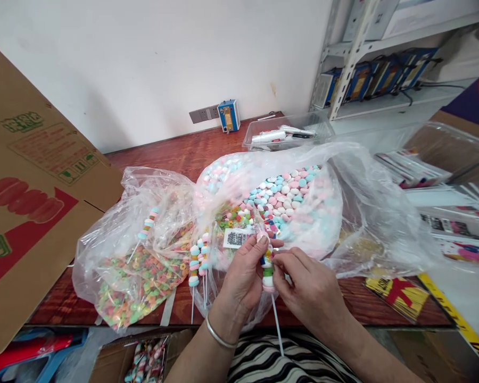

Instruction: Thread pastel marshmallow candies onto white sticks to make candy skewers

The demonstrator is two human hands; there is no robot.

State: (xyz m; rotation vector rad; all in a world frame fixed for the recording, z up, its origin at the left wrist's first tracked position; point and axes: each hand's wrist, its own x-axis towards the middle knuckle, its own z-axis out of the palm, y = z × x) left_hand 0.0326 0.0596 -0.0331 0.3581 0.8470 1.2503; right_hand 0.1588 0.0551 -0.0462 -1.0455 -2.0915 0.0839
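Observation:
My left hand (245, 274) and my right hand (307, 287) meet at the table's front edge, both pinched on a candy skewer (268, 271), a thin white stick threaded with pink, green and white sweets. The stick's lower end hangs down toward my lap. Just behind the hands lies a big clear plastic bag (295, 202) full of pastel round candies. Finished skewers (197, 260) rest against the bag to the left. Another clear bag (143, 266) holds small ring-shaped colourful sweets and one more skewer.
A large cardboard box flap (32, 186) stands at the left. A clear plastic tray (283, 135) with tools sits at the back of the wooden table (175, 154). Metal shelving (355, 53) is at the right rear; printed sheets (451, 229) lie at the right. A box with skewers (143, 359) sits below.

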